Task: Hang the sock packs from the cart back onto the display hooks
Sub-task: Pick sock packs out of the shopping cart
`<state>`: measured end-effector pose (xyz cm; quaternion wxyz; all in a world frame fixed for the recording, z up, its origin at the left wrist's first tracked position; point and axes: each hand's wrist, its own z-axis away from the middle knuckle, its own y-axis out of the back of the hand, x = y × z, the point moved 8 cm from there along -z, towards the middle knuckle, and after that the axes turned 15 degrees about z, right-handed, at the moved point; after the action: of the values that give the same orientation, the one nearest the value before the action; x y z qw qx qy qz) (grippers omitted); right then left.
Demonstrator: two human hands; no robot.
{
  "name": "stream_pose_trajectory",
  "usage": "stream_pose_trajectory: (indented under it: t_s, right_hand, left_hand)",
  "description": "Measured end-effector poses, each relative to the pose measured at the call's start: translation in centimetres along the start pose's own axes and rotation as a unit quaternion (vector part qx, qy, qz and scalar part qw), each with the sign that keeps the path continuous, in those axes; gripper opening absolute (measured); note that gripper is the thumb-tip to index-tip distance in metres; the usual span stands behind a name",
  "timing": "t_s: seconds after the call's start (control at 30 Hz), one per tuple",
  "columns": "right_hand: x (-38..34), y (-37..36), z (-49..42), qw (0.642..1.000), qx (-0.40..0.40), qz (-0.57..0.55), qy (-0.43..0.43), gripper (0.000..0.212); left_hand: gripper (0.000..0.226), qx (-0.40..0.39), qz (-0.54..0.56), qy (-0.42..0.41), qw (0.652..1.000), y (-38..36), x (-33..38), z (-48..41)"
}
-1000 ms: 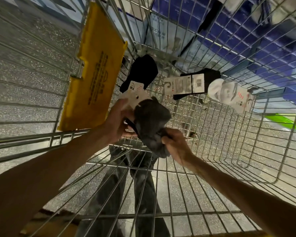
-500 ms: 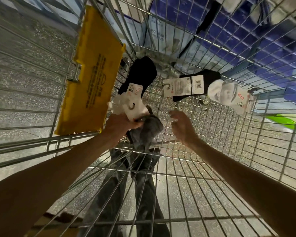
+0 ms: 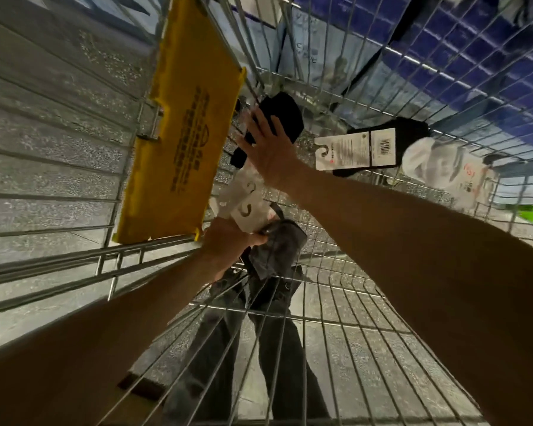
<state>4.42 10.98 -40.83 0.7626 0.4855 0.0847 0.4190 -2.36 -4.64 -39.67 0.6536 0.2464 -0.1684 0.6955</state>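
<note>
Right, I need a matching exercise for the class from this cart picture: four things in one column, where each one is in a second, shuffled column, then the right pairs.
Things
1. grey sock pack
2. barcode-labelled black sock pack
3. white sock pack
4. yellow flap

Places
a. lying in the cart, between the right hand and the white sock pack
b. against the cart's left wire wall
c. gripped in the left hand
d. farthest right in the cart

Pairs: 1-c, 2-a, 3-d, 4-b
</note>
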Motion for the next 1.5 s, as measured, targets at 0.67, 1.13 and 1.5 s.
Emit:
stream_pose_trajectory:
  t_s: [0.67,1.13,1.5]
  right_hand:
    - [13.2,0.5,10.9,0.84,0.151,-0.467,-0.233,0.031]
    - [29.7,27.4,34.3,0.605,0.346,-0.671,-0.254,0.026]
    - [40.8,46.9,53.7,0.548,0.489,-0.64,-0.227,0.025]
  left_hand:
    - [0.036,-0.018,-0.019,-0.063,0.998,-0.4,7.0,2.2]
    - [0.045,-0.029,-0.004,-0.259,0.965,-2.8,38.0,24.8]
    - [0.012,-0.186,0.057,-0.375,0.906,-9.0,57.6,50.9]
